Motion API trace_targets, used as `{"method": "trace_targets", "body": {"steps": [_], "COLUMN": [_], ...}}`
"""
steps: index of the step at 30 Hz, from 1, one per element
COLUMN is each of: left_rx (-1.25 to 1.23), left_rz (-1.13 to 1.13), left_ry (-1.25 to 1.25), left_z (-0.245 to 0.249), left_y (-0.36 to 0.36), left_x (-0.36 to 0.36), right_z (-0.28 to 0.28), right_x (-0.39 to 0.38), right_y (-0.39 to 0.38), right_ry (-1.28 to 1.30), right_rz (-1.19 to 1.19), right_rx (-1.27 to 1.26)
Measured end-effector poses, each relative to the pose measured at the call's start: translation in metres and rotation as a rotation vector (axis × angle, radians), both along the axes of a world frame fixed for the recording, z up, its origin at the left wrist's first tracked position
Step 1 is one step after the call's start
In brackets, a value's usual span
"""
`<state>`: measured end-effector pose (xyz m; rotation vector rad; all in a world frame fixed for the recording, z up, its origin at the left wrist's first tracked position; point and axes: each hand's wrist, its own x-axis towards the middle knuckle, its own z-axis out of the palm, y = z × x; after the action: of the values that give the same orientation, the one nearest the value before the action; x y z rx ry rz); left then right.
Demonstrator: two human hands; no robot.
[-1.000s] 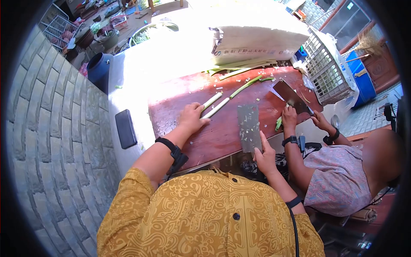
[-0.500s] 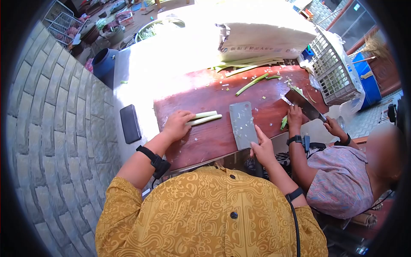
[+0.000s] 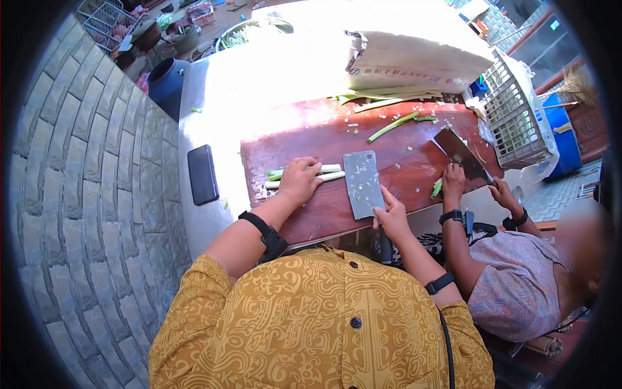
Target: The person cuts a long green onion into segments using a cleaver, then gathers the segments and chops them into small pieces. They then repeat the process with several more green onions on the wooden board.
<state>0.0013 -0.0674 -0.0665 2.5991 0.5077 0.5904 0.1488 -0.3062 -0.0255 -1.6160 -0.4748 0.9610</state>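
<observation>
While greens [image 3: 234,37] fill the basin [image 3: 280,24], left grip [image 3: 299,183] clamps stalks [image 3: 332,172], right grip [image 3: 389,217] clasps cleaver [image 3: 361,183]

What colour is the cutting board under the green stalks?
The cutting board is dark reddish-brown, glossy where sunlit; best seen in the head view.

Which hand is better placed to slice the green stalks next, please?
Right, probably: the right hand holds the cleaver, blade beside the stalks, while the left hand pins them to the board.
</observation>
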Motion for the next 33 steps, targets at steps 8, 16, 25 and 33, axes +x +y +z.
{"method": "trace_targets", "body": {"steps": [8, 16, 25, 33], "left_rx": [0.057, 0.038, -0.017, -0.027], "left_rz": [0.077, 0.096, 0.079, 0.060], "left_ry": [0.045, 0.035, -0.007, -0.043], "left_z": [0.005, 0.000, -0.004, -0.007], "left_y": [-0.010, -0.009, -0.005, -0.001], "left_x": [-0.002, 0.003, 0.006, 0.007], "right_z": [0.004, 0.003, 0.000, -0.006], "right_x": [0.007, 0.026, 0.033, 0.034], "right_y": [0.001, 0.006, 0.014, 0.036], "right_ry": [0.065, 0.067, -0.065, -0.105], "right_rz": [0.020, 0.117, 0.092, 0.075], "right_rx": [0.035, -0.092, -0.197, -0.201]}}
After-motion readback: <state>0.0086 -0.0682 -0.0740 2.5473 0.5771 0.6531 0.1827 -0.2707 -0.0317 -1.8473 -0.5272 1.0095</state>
